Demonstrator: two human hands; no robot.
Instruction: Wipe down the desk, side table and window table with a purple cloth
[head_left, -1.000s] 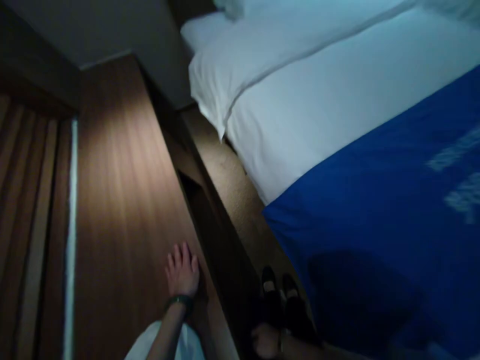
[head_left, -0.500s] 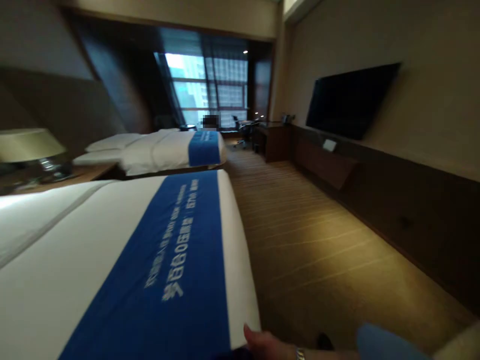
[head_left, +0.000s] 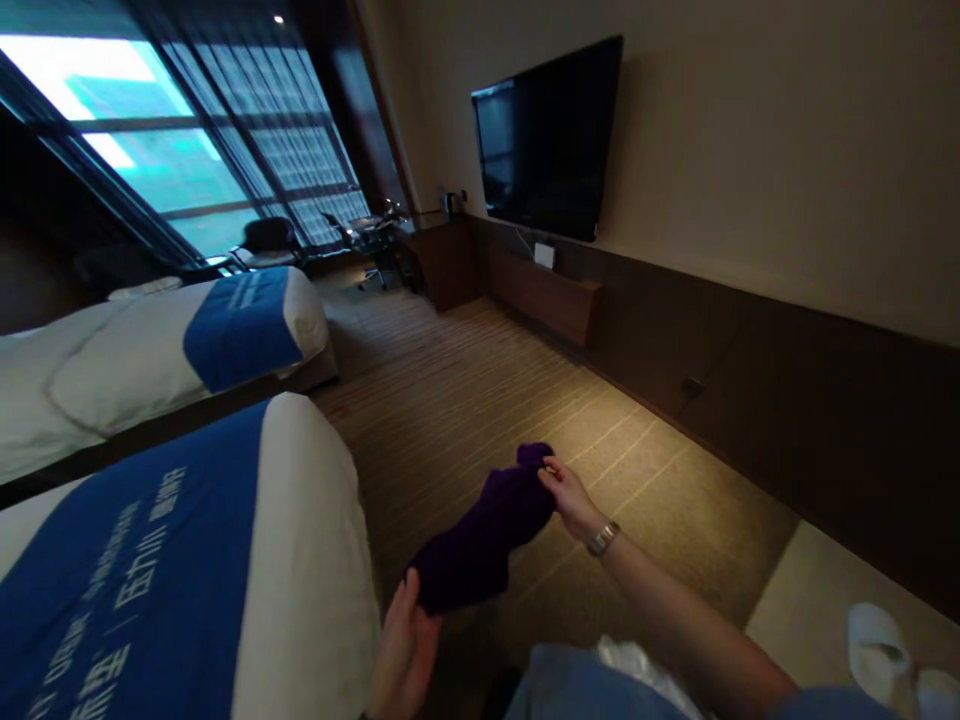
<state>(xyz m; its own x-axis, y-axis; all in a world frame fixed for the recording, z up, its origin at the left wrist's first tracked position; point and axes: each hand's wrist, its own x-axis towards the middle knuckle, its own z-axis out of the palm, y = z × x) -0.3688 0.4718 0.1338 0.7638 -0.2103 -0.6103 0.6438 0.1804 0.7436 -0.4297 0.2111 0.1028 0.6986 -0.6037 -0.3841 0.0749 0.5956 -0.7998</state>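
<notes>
A dark purple cloth (head_left: 484, 535) is stretched between my two hands above the striped carpet. My right hand (head_left: 568, 496), with a metal watch at the wrist, pinches the cloth's far end. My left hand (head_left: 405, 645) grips its near end beside the corner of the near bed (head_left: 292, 560). That bed is white with a blue runner (head_left: 127, 580) bearing white lettering.
A second white bed with a blue runner (head_left: 150, 345) stands beyond. A wall TV (head_left: 544, 140) hangs over a long dark wood ledge (head_left: 555, 300). A desk and chair (head_left: 371, 240) sit by the big window. White slippers (head_left: 877, 640) lie at the lower right.
The view swung from the bedside wood surface to the room. My left hand left that surface. Both hands now hold a purple cloth raised in front of me.
</notes>
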